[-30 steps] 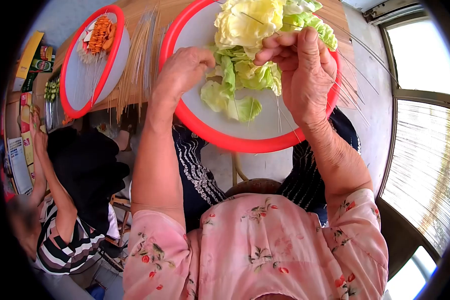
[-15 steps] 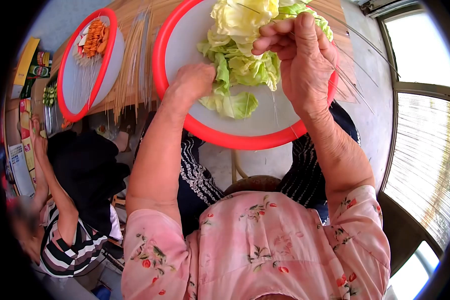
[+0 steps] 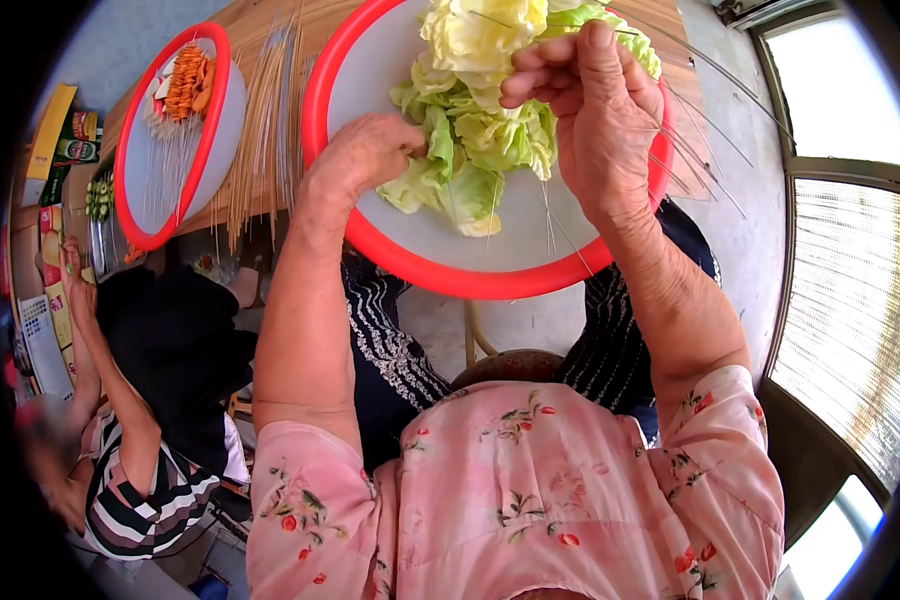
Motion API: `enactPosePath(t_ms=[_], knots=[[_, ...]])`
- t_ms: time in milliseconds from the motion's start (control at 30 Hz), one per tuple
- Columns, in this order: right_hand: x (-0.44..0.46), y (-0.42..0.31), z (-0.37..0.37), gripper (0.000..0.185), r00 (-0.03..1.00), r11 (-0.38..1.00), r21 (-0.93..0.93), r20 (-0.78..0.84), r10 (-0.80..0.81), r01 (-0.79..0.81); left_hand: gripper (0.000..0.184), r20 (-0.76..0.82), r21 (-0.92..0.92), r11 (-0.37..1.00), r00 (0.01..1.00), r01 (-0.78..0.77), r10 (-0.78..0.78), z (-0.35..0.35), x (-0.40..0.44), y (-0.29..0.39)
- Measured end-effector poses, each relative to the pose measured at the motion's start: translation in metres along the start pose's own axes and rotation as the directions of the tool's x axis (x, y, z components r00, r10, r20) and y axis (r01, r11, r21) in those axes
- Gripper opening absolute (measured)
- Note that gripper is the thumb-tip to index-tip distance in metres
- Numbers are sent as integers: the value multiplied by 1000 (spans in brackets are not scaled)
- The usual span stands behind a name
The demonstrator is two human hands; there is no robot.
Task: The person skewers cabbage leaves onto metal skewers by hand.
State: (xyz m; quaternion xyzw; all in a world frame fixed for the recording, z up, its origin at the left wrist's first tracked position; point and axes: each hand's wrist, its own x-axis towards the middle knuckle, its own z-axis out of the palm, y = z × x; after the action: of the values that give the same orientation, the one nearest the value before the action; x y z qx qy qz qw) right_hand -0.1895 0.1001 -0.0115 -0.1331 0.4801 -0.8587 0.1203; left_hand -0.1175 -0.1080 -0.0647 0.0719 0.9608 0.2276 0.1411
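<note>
A large grey-white tray with a red rim lies before me, piled with pale green lettuce leaves. My left hand is closed at the pile's left side, its fingertips on a loose lettuce leaf. Over the right side of the tray, my right hand is raised with thumb and fingers curled together around a thin skewer. Part of that skewer is hidden by the palm. A big yellowish leaf with a dark thin stick across it is left of my right fingertips.
Many bare skewers lie on the wooden table left of the tray. Beyond them stands a second red-rimmed tray with skewered orange pieces. Another person sits at the left. A window is at the right.
My left hand has shifted slightly left and up, drawing at the leaf, whose lower part now hangs differently. My right hand has barely moved.
</note>
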Motion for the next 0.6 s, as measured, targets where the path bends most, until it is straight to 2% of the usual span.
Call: enactPosePath(t_ms=[100, 200, 300, 367, 433, 600], knots=[[1, 1, -1, 39, 1000, 1000, -2, 0, 5, -5, 19, -150, 13, 987, 976, -158, 158, 16, 8, -11], [1, 1, -1, 39, 1000, 1000, -1, -6, -2, 2, 17, -3, -47, 999, 1000, 8, -8, 21, 19, -7], [1, 2, -2, 38, 1000, 1000, 3, -5, -9, 9, 29, -136, -95, 995, 990, 12, -24, 19, 14, 0], [1, 2, -3, 38, 1000, 1000, 2, -2, -9, 9, 29, -95, -361, 932, 995, -9, -27, 51, 28, -34], [0, 1, -2, 39, 1000, 1000, -6, -4, -4, 4, 28, -116, -410, 911, 993, -46, -2, 58, 33, -37], [0, 2, -2, 37, 1000, 1000, -11, -23, -6, 6, 23, -310, -19, 990, 943, -137, 124, 55, 26, -24]])
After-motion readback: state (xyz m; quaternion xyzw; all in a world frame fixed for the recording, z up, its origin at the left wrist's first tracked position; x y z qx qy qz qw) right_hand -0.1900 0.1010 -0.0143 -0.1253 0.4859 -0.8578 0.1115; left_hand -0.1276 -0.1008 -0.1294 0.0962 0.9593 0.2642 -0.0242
